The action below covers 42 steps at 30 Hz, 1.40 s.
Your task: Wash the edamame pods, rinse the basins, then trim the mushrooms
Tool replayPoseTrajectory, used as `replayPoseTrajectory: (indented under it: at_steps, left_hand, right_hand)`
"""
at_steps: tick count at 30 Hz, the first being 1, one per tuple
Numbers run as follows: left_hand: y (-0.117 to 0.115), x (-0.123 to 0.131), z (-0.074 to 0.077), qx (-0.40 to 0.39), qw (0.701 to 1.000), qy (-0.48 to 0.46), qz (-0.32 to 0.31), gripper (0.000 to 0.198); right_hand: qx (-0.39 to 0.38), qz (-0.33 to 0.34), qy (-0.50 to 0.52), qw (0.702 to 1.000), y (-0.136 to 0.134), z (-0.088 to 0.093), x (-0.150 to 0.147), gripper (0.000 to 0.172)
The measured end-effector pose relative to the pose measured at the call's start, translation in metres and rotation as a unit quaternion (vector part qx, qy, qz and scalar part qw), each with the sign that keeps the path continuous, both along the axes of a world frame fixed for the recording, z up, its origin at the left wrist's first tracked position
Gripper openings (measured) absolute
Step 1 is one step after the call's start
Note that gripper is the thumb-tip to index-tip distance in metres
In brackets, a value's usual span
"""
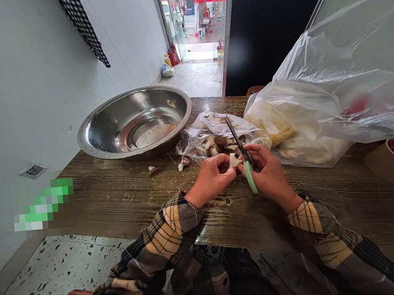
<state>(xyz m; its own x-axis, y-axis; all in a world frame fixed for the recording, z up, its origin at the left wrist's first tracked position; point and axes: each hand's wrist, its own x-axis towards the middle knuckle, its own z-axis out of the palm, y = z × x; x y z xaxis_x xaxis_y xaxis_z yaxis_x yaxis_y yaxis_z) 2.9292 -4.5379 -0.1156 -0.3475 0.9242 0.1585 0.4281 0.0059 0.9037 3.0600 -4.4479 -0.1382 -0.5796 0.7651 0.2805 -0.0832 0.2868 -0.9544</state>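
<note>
Between the fingertips of my left hand [213, 176] is a pale mushroom [234, 160], held above the table. My right hand [269, 173] is closed on a pair of scissors [249, 173] with light green handles. The dark blades point up and away, close beside the mushroom. Just beyond my hands lies a clear plastic bag [196, 136] with brown-capped mushrooms [221, 141] at its mouth. Two small mushroom pieces, one pale with a brownish cap [183, 163] and one dark [155, 170], rest on the wood left of the bag.
A wide steel basin [135, 120] stands at the back left of the wooden table [119, 194]. Large plastic bags [303, 116] holding yellowish food stand at the right. A paper bowl [385, 162] of dark red contents is at the right edge. A wall borders the left side.
</note>
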Motion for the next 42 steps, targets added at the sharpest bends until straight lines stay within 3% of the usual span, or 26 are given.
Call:
replayPoseTrajectory:
  at_steps: [10, 17, 27, 30, 33, 37, 39, 42]
  left_hand:
    - [0.0, 0.003, -0.005, 0.032, 0.998, 0.052, 0.034, 0.017]
    - [0.001, 0.004, -0.004, 0.026, 0.998, 0.063, 0.016, 0.015]
    - [0.0, -0.005, -0.004, 0.027, 0.995, 0.084, 0.043, 0.01]
    - [-0.001, -0.01, -0.001, 0.029, 0.999, 0.016, 0.04, 0.01]
    - [-0.002, -0.009, 0.003, 0.038, 0.995, -0.092, -0.021, 0.012]
    - [-0.002, -0.003, 0.004, 0.043, 0.976, -0.2, -0.077, 0.024]
    - [-0.004, -0.003, 0.006, 0.053, 0.974, -0.213, -0.061, 0.028]
    - [-0.015, -0.011, 0.013, 0.076, 0.984, -0.158, 0.003, 0.024]
  right_hand:
    - [-0.024, 0.011, -0.011, 1.0, -0.005, 0.0, -0.002, 0.048]
    - [-0.109, 0.006, 0.005, 0.994, -0.005, 0.001, -0.001, 0.05]
    - [-0.168, 0.032, 0.024, 0.985, -0.004, 0.012, 0.003, 0.043]
    - [-0.143, 0.017, 0.038, 0.989, -0.001, 0.013, 0.004, 0.039]
    - [-0.089, 0.001, 0.034, 0.995, -0.001, 0.011, 0.004, 0.041]
    - [-0.038, 0.029, 0.012, 0.999, -0.002, 0.006, 0.001, 0.048]
    - [-0.026, 0.036, 0.009, 0.999, 0.0, 0.004, 0.001, 0.049]
    - [-0.013, -0.001, 0.014, 1.0, 0.007, 0.005, 0.002, 0.047]
